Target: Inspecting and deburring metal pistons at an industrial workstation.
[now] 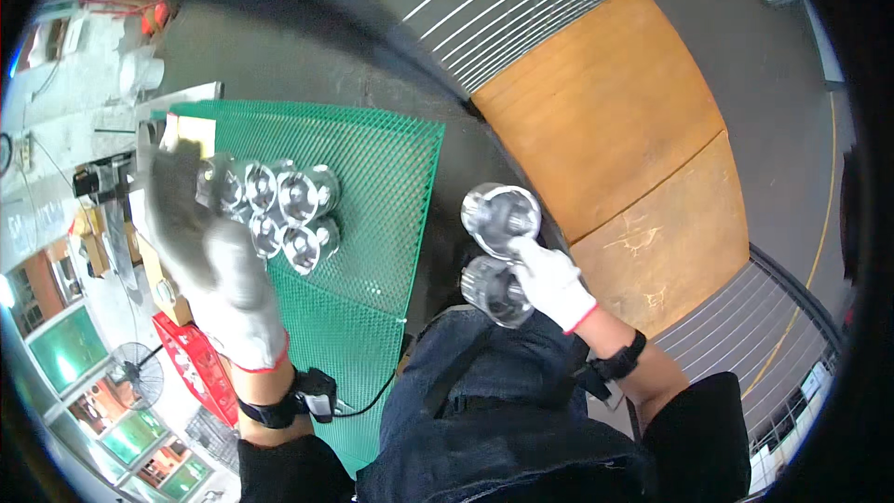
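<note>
Two shiny metal cup-shaped parts are sitting in the right hand (551, 281): an upper part (502, 215) at about 12 o'clock from the glove and a lower part (495, 291) at about 9 o'clock from it, the pair touching or nearly so. The white-gloved fingers are wrapping around them where they meet, so that hand is gripping both. It is hovering over the dark gap between the green mesh and the orange board.

The left hand (209, 261), also in a white glove, is blurring with motion and reaching toward 11 o'clock across the green mesh sheet (382, 186). Its fingertips are overlapping the left edge of a cluster of metal parts (284, 214) lying on the mesh, open ends facing up. Cannot tell whether those fingers are closing on a part or just spreading over them; blur is hiding it.

The cluster is lying at about 9 o'clock from the right hand's parts, well apart. A black wrist strap with a small device (312, 401) is sitting on the left forearm, a cable running off it. A second black strap (622, 361) is circling the right forearm.

An orange wooden board (605, 102) is lying at 1 o'clock from the right hand. Dark denim clothing (484, 410) is filling the lower centre. A red crate (200, 363) is showing at 7 o'clock from the left hand.
</note>
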Demonstrator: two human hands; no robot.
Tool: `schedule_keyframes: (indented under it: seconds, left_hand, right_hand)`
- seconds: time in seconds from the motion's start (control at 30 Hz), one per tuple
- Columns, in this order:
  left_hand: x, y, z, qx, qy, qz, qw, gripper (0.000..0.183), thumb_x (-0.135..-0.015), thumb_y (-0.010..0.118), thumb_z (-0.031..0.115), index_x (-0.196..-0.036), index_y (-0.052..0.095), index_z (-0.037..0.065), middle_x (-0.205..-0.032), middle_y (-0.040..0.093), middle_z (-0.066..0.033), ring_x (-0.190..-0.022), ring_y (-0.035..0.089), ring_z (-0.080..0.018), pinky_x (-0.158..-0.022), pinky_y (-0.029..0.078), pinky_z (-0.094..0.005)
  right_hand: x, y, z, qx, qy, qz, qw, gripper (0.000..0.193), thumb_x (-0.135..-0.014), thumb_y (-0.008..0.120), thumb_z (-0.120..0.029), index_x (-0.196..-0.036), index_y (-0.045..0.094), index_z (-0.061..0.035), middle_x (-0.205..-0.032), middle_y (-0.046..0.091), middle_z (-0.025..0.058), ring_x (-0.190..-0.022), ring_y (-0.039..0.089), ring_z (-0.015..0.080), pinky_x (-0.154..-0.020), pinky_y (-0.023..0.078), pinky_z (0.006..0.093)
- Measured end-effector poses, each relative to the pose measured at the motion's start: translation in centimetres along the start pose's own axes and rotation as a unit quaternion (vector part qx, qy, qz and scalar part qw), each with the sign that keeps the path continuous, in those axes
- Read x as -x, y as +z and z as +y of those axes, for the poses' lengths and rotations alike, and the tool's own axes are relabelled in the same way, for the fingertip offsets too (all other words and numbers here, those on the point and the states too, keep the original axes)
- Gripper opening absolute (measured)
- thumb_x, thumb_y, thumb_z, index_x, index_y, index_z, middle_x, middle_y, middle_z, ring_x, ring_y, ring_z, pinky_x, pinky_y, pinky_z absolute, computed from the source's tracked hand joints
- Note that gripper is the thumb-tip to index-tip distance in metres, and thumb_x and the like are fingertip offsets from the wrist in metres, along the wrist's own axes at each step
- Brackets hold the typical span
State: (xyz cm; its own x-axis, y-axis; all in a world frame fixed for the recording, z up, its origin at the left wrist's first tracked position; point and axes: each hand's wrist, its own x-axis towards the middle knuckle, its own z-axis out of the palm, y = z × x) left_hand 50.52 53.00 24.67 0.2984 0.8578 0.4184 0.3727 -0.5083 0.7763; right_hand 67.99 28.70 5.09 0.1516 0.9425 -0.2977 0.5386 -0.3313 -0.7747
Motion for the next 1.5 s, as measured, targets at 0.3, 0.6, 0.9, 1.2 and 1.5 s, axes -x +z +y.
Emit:
schedule_keyframes:
  seconds: [0.3, 0.6, 0.9, 1.2, 1.5]
  left_hand:
    - [22.9, -18.8, -3.7, -0.158, -0.141, -0.218, 0.953, 0.067, -0.09, 0.069, 0.043, -0.134, 0.05, -0.004, -0.129, 0.057, -0.0216, -0.121, 0.055, -0.0376, -0.104, 0.043, -0.0449]
    - [27.0, -14.5, -5.5, -0.059, -0.086, -0.412, 0.905, 0.059, -0.086, 0.072, 0.032, -0.131, 0.052, 0.001, -0.125, 0.059, -0.0204, -0.114, 0.058, -0.0383, -0.098, 0.047, -0.0458]
    - [29.4, 7.7, -3.2, 0.079, -0.246, -0.635, 0.728, 0.046, -0.094, 0.065, 0.012, -0.137, 0.051, 0.002, -0.13, 0.061, -0.0167, -0.12, 0.059, -0.0251, -0.102, 0.047, -0.0359]
    - [35.7, 24.3, -5.3, -0.13, -0.249, -0.671, 0.686, 0.046, -0.097, 0.062, 0.014, -0.139, 0.049, 0.002, -0.136, 0.056, -0.0172, -0.127, 0.052, -0.0254, -0.108, 0.04, -0.0352]
    - [38.7, 39.6, -3.9, -0.216, -0.128, -0.717, 0.65, 0.06, -0.095, 0.063, 0.021, -0.145, 0.039, -0.002, -0.148, 0.045, -0.021, -0.134, 0.046, -0.03, -0.112, 0.036, -0.0363]
  right_hand:
    - [-9.6, 12.8, -12.7, 0.077, 0.014, -0.056, 0.995, 0.027, -0.094, 0.055, -0.026, -0.118, 0.05, -0.0154, -0.094, 0.069, 0.0162, -0.088, 0.067, 0.041, -0.075, 0.052, 0.0531]
    - [-2.1, 11.9, -11.3, -0.087, 0.034, 0.035, 0.995, 0.055, -0.094, 0.056, -0.034, -0.145, 0.04, -0.0194, -0.141, 0.051, 0.0183, -0.123, 0.054, 0.0415, -0.102, 0.045, 0.0473]
    - [27.9, 13.1, 16.2, -0.317, 0.467, 0.32, 0.761, 0.045, -0.093, 0.061, -0.028, -0.131, 0.055, -0.0037, -0.121, 0.065, 0.0183, -0.112, 0.062, 0.0303, -0.094, 0.048, 0.036]
    - [43.0, 17.9, 28.3, -0.603, 0.542, 0.469, 0.351, 0.068, -0.093, 0.064, -0.021, -0.151, 0.029, -0.0071, -0.084, 0.052, 0.008, -0.062, 0.049, 0.0164, -0.052, 0.045, 0.0337]
    - [39.7, 20.7, 37.1, -0.653, 0.514, 0.535, 0.155, 0.083, -0.095, 0.059, -0.047, -0.157, 0.015, -0.0126, -0.145, 0.043, 0.0199, -0.113, 0.057, 0.0351, -0.092, 0.051, 0.052]
